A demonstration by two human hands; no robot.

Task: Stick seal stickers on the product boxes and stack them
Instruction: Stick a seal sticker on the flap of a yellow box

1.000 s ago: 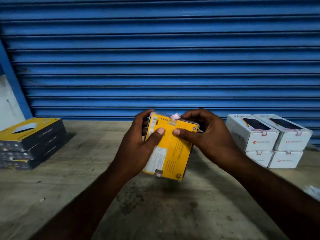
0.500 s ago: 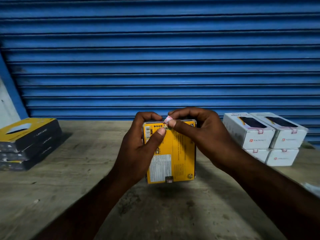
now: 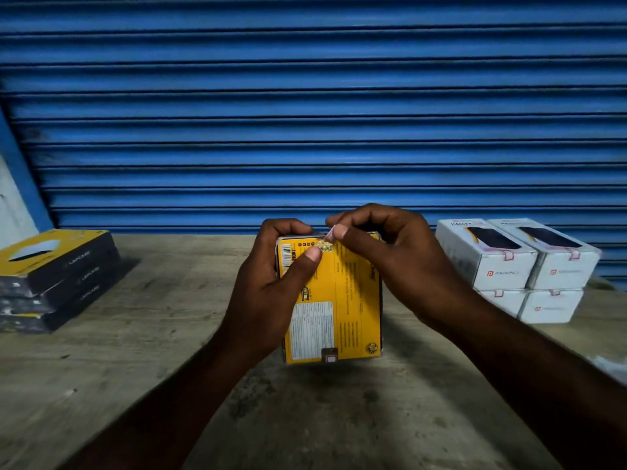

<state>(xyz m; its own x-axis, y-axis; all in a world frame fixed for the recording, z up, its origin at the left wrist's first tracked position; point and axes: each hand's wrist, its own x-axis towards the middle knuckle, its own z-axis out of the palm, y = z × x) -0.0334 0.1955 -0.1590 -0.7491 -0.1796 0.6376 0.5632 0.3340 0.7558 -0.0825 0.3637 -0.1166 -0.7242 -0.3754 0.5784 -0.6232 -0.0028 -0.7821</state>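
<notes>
I hold a yellow product box [image 3: 349, 300] upright above the wooden table [image 3: 152, 334], its printed back facing me. My left hand [image 3: 271, 293] grips its left side, thumb lying across the back near the top edge. My right hand [image 3: 390, 262] pinches a small pale seal sticker [image 3: 329, 235] between thumb and forefinger at the box's top edge. Another seal [image 3: 329, 356] is stuck at the bottom edge of the box.
A stack of three yellow-and-black boxes [image 3: 54, 279] lies at the left of the table. White boxes [image 3: 519, 266] with red seals are stacked two high at the right. A blue roller shutter [image 3: 305, 113] closes the back.
The box has turned from tilted to upright and square to me. My right hand has brought the sticker down onto the top edge, and my left thumb has moved up beside it.
</notes>
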